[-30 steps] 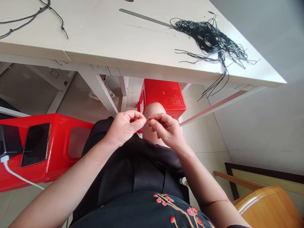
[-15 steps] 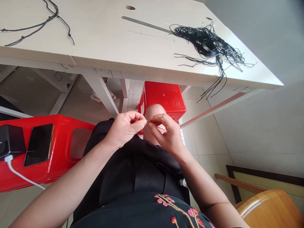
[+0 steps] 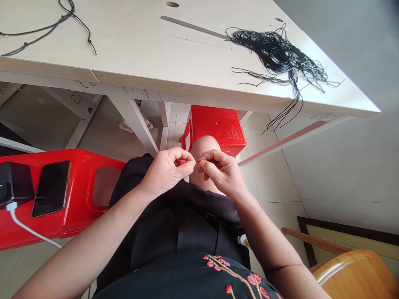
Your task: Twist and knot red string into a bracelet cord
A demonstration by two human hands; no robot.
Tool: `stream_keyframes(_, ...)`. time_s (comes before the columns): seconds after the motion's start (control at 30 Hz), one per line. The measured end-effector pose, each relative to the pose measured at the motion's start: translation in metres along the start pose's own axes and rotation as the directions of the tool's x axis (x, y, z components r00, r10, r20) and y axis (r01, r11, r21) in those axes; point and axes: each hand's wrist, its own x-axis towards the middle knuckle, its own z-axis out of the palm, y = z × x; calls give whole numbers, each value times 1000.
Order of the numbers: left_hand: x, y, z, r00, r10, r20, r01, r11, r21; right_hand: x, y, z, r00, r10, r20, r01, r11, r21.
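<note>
A thin red cord (image 3: 181, 161) runs between my two hands above my knee. My left hand (image 3: 170, 169) pinches it between thumb and forefinger, and part of the cord lies inside the curled fingers. Close beside it on the right, my right hand (image 3: 222, 171) pinches the cord with thumb and forefinger. The fingertips of both hands are almost touching. Most of the cord is hidden by my fingers.
A pale table (image 3: 140, 54) spans the top, bearing a tangled black cord bundle (image 3: 277, 54), a metal strip (image 3: 193, 27) and knotted black cords (image 3: 46, 33). A phone (image 3: 52, 188) lies on a red stool (image 3: 77, 187) at left; another red stool (image 3: 215, 124) stands beneath the table.
My right thumb has closed in against the forefinger on the cord, and the loose red strand seen below that hand no longer shows. The view has shifted slightly.
</note>
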Motion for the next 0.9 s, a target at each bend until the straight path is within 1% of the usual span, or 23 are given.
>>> stream_keyframes(0.07, 0, 0, 0, 1000, -5, 2, 5, 1000, 1, -1, 0, -1, 999, 32, 30, -33, 999, 32)
stream_keyframes(0.23, 0, 2, -2, 1000, -15, -8, 15, 1000, -4, -4, -1, -1, 999, -7, 48, 5, 999, 44)
stream_keyframes(0.4, -1, 3, -2, 1000, -8, -10, 8, 1000, 6, -4, -2, 0, 1000, 17, -2, -17, 999, 48)
stream_keyframes(0.57, -1, 3, 0, 1000, -3, 8, 3, 1000, -1, -3, -5, -1, 999, -5, 54, 9, 997, -72)
stream_keyframes(0.77, -2, -1, 2, 999, 39, 7, -39, 998, 42, 1, -4, -2, 997, 67, 45, -66, 998, -17)
stream_keyframes(0.83, -1, -3, 3, 1000, 16, 25, -17, 999, 46, 2, -2, -2, 995, 77, 60, -75, 997, -31)
stream_keyframes(0.9, 0, -6, 5, 998, -34, 52, 32, 999, 33, 2, 0, -3, 994, 66, 83, -61, 996, -58)
